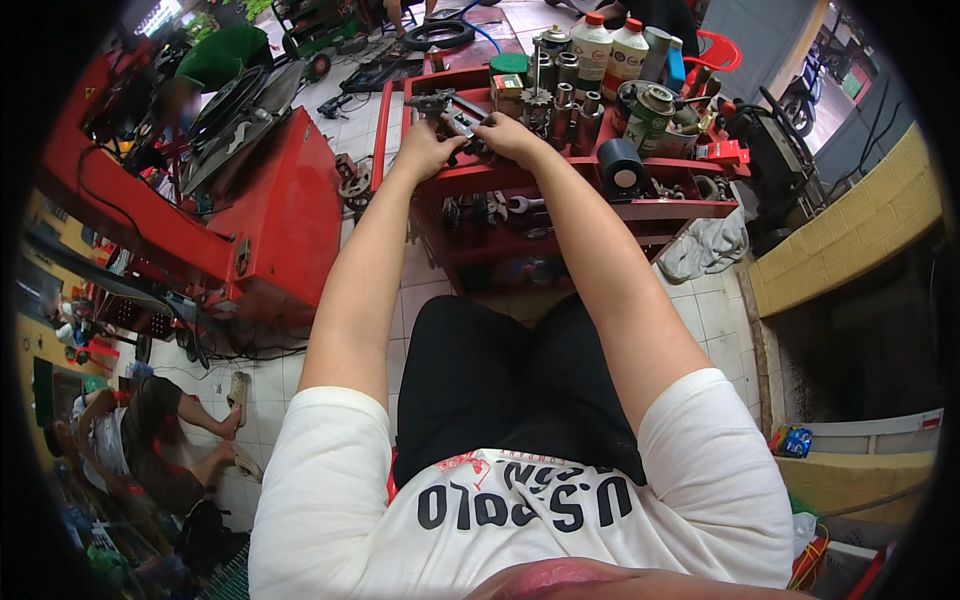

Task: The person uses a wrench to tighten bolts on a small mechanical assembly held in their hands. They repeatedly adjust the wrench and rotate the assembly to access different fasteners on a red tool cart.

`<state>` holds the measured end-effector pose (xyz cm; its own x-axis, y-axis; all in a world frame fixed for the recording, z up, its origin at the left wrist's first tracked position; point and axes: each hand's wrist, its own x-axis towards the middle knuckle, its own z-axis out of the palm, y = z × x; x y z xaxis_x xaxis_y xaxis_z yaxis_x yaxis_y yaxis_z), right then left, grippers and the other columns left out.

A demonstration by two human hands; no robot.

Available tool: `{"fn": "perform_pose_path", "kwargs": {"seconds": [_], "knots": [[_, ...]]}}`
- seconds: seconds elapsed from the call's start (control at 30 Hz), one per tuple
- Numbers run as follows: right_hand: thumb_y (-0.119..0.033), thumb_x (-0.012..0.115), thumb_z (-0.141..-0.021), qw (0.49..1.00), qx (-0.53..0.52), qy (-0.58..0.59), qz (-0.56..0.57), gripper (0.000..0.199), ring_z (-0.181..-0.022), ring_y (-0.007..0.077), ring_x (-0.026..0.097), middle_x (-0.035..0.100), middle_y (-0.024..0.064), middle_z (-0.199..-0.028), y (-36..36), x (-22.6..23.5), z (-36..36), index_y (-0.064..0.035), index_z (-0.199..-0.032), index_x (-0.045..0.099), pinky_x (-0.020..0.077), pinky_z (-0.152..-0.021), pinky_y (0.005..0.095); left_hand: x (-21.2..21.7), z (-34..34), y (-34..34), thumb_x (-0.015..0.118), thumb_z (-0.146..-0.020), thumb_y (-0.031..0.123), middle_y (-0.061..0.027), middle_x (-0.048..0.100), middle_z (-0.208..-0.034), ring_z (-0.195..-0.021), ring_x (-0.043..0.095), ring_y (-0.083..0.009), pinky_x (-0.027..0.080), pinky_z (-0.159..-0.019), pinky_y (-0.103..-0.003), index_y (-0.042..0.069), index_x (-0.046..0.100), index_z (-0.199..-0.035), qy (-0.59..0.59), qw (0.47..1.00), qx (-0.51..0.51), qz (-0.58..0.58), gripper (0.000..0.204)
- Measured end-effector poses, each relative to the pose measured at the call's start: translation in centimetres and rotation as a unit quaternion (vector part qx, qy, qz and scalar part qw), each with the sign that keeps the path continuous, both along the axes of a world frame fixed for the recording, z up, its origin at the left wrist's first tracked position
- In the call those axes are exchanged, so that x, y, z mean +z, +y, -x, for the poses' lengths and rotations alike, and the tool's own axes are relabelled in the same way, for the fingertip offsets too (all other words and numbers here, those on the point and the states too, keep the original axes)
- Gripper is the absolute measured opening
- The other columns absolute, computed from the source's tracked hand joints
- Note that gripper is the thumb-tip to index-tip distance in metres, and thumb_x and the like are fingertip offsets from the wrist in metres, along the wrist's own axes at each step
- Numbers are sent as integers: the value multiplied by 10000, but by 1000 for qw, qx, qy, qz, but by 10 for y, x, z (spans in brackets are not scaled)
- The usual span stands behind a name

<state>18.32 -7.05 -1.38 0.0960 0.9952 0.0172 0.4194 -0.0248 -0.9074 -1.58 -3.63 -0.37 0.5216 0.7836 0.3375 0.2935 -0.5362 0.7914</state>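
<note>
Both my arms reach forward to the top tray of a red tool cart (455, 178). My left hand (428, 150) is at the tray's left end, its fingers curled and partly hidden, with the thumb toward a silvery metal part (459, 123). From the right, my right hand (508, 138) closes its fingers on that same part. Its exact kind is too small to make out. Just beyond my left hand lies a dark grey metal fitting (428, 103). Right of my right hand stand upright metal sockets (562, 112) and a toothed metal gear (536, 108).
Bottles with red caps (592, 48), a spray can (650, 105) and a dark cylinder (620, 165) crowd the cart. Wrenches (522, 204) lie on its lower shelf. A big red machine (285, 215) stands left, and a yellow wall (850, 220) right. Another person (150, 430) sits at lower left.
</note>
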Motion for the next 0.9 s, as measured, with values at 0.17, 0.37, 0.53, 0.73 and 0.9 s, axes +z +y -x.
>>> {"fn": "perform_pose_path", "kwargs": {"seconds": [0.17, 0.37, 0.53, 0.73, 0.9], "knots": [[-185, 683, -857, 999, 20, -39, -30, 447, -899, 223, 696, 718, 164, -1024, -11, 0, 6, 44, -1230, 591, 545, -787, 359, 0, 3, -4, 762, -849, 157, -124, 720, -855, -763, 691, -214, 540, -693, -360, -3, 666, -964, 0, 1000, 12, 2, 219], [-230, 690, -846, 999, -12, 27, 26, 469, -801, 241, 705, 728, 158, -943, -13, 12, 9, 54, -1209, 607, 550, -711, 372, 0, 5, -7, 725, -885, 155, -83, 694, -895, -809, 655, -179, 533, -737, -335, 9, 653, -920, 35, 998, 32, -35, 166], [-211, 689, -874, 998, 7, -66, -17, 382, -739, 183, 674, 710, 128, -965, 7, -18, -9, 37, -1157, 629, 530, -647, 322, 8, -6, -10, 713, -893, 128, -57, 670, -854, -783, 641, -151, 528, -676, -313, 13, 639, -912, 17, 1000, -4, 17, 138], [-230, 700, -859, 1000, 11, -2, -11, 437, -753, 197, 670, 710, 137, -962, -7, 1, 4, 28, -1200, 613, 532, -659, 340, -4, 4, -1, 753, -864, 165, -111, 702, -821, -701, 666, -185, 538, -640, -348, -2, 648, -935, -18, 1000, 16, 1, 209], [-221, 679, -872, 999, -27, -28, 18, 395, -788, 196, 667, 712, 130, -932, -6, 3, 1, 35, -1167, 624, 536, -673, 355, -5, 0, -2, 738, -875, 149, -102, 689, -800, -669, 654, -166, 534, -590, -333, -3, 642, -929, -46, 999, 2, 0, 188]]}}
